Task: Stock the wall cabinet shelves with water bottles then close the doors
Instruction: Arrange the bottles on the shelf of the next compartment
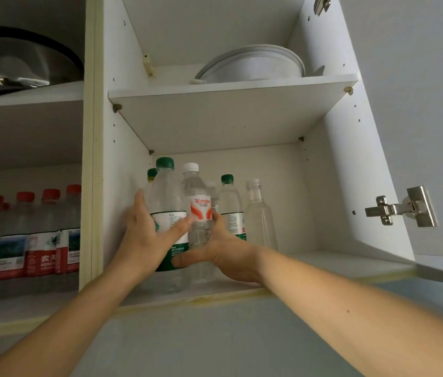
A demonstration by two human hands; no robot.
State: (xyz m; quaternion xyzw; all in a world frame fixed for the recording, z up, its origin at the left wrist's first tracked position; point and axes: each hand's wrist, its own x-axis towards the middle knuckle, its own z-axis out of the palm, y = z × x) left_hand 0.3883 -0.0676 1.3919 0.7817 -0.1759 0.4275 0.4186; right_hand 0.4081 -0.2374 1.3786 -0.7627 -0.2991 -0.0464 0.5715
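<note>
In the open wall cabinet, my left hand point(147, 235) grips a large green-capped bottle point(166, 197) standing at the front left of the lower shelf point(337, 263). Right beside it, my right hand point(225, 254) wraps around a white-capped bottle with a red-and-white label point(197, 202), thumb across its front. Behind these stand another green-capped bottle point(230, 202), a clear unlabelled bottle point(257, 213), and one more green cap point(152, 173) at the back left.
The upper shelf point(228, 89) carries a white round lid or dish point(253, 63). The right door point(405, 131) hangs open with its hinge point(402, 208) showing. The left compartment holds several red-capped bottles point(38, 235) and, above, a metal pot point(19, 63).
</note>
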